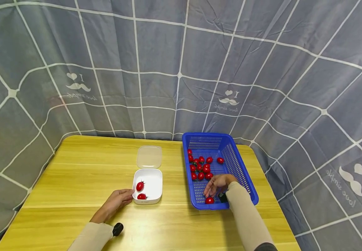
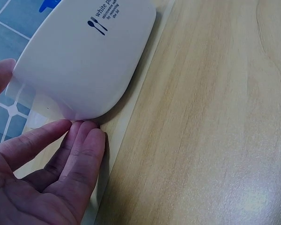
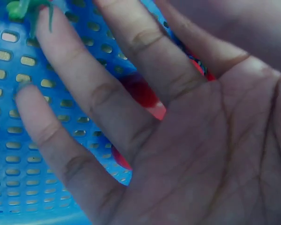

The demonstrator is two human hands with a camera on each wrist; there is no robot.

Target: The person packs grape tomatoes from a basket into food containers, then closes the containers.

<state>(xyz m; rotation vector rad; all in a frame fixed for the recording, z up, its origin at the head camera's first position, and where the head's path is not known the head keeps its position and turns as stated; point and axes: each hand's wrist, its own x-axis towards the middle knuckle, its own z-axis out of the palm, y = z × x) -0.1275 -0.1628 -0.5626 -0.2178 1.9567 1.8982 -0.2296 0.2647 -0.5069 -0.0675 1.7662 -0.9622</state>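
Note:
A white square container (image 1: 157,184) stands on the table with two small red tomatoes (image 1: 140,186) inside. My left hand (image 1: 118,202) is at its left side; fingertips touch the outer wall, and the thumb (image 2: 0,77) meets the rim in the left wrist view. My right hand (image 1: 216,184) reaches into the blue basket (image 1: 242,174), fingers extended and spread. Just below those fingers lies a single tomato (image 1: 209,200). In the right wrist view a green stem (image 3: 19,9) shows beside one fingertip; whether they touch, I cannot tell.
Several more tomatoes (image 1: 199,167) are gathered along the basket's left half. A translucent lid (image 1: 149,157) lies flat behind the white container. The wooden table (image 1: 86,167) ends at a grey checked curtain (image 1: 159,90) behind and at the sides.

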